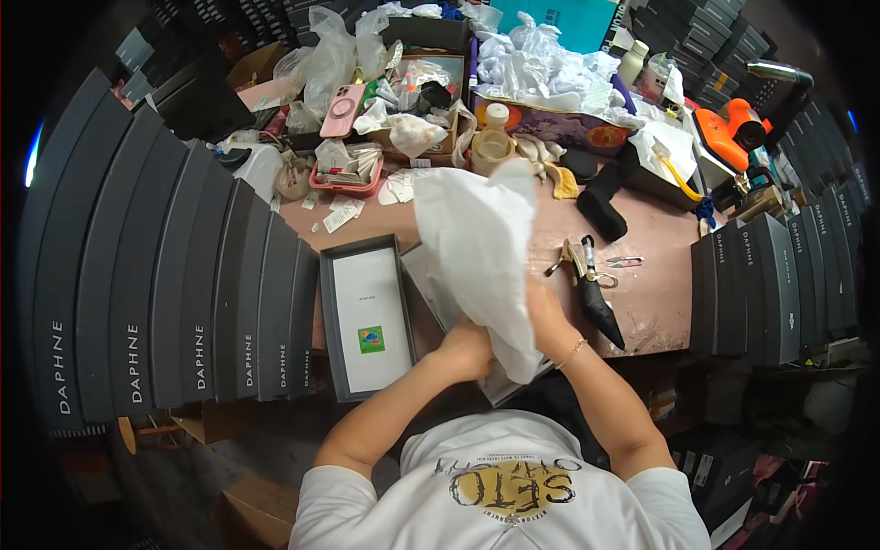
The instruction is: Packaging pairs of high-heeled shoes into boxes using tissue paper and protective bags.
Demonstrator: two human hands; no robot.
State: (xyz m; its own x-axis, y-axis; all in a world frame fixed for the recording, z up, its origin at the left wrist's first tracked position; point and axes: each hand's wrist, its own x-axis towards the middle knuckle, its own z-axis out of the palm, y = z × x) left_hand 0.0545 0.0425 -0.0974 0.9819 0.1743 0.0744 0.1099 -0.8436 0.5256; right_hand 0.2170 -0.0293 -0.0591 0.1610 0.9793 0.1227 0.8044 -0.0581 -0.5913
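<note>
My left hand (467, 351) and my right hand (550, 321) are both closed on a thin white wrapping sheet (477, 247), crumpled and standing up in front of me. The sheet covers most of my fingers. Whether anything is wrapped in it is hidden. Under it lies a grey box part (422, 272), mostly covered. To the left sits a dark shoebox piece (331, 321), its white inside facing up with a small green square (370, 339) on it. Right of my right hand, a black pointed shoe (599, 307) with gold-coloured parts lies on its side.
Tall stacks of dark shoeboxes (128, 275) wall the left side; more boxes (765, 284) stand at the right. Thread snips (626, 262) lie beyond the shoe. At the back are a pink phone (343, 110), a red basket (371, 188), crumpled white paper (541, 69) and an orange tape dispenser (721, 137).
</note>
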